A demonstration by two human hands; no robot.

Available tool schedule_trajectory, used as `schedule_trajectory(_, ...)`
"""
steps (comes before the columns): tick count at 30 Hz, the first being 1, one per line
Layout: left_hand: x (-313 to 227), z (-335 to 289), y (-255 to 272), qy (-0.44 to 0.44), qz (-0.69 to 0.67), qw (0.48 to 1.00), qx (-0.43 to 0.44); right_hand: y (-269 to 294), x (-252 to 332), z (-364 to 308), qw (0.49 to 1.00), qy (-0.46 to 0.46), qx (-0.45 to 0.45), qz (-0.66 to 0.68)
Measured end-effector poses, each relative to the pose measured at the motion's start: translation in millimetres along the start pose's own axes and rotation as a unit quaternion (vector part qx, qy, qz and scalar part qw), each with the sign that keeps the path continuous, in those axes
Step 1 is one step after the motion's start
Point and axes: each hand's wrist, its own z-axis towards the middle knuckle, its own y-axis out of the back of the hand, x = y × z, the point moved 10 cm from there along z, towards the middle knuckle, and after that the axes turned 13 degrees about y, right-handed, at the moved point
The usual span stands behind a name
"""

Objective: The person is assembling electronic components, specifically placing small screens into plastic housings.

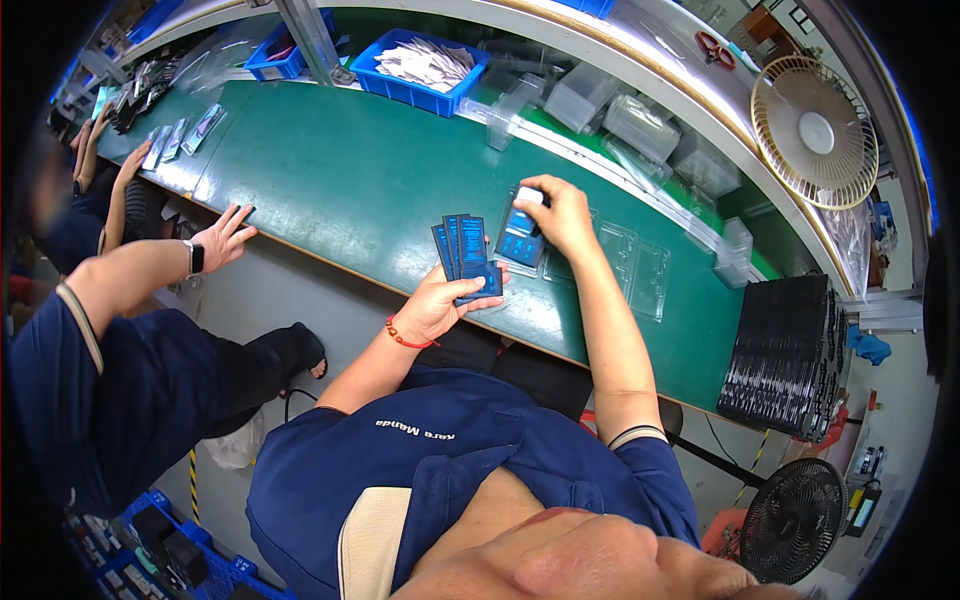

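Blue-printed dark cards [463,243]: fanned in the left hand, over the table's near edge
Left hand [432,305]: narrowed, thumb clamped across the cards, a red bracelet [405,338] at the wrist
Right hand [562,218]: thumb and fingertips bent onto the white upper end of a dark pack [520,236]; whether they grip or just press, I cannot tell
Dark pack: just beyond the cards, well in from the near edge of the green table [320,160]
Clear trays [648,282]: right of the pack, toward the table's right end
Black stack [785,355]: at the table's right end
Blue bin [412,96]: along the far edge, full of white packets [430,63]
Co-worker's hand [222,243]: spread by the near edge, farther left
Flat packs [203,130]: near the table's left end
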Motion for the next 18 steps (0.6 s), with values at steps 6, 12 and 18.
schedule_trajectory(6, 2, 5, 1, -0.004, 0.046, 0.998, -0.036, 28, 46, -23, 0.983, 0.036, -0.083, -0.157)
schedule_trajectory(12, 6, 35, -23, -0.008, 0.136, 0.99, -0.029, 9, 36, -49, 0.976, -0.034, 0.031, 0.215)
schedule_trajectory(18, 7, 36, -20, -0.007, 0.095, 0.995, -0.028, 59, -43, -56, 0.987, -0.128, -0.071, 0.065)
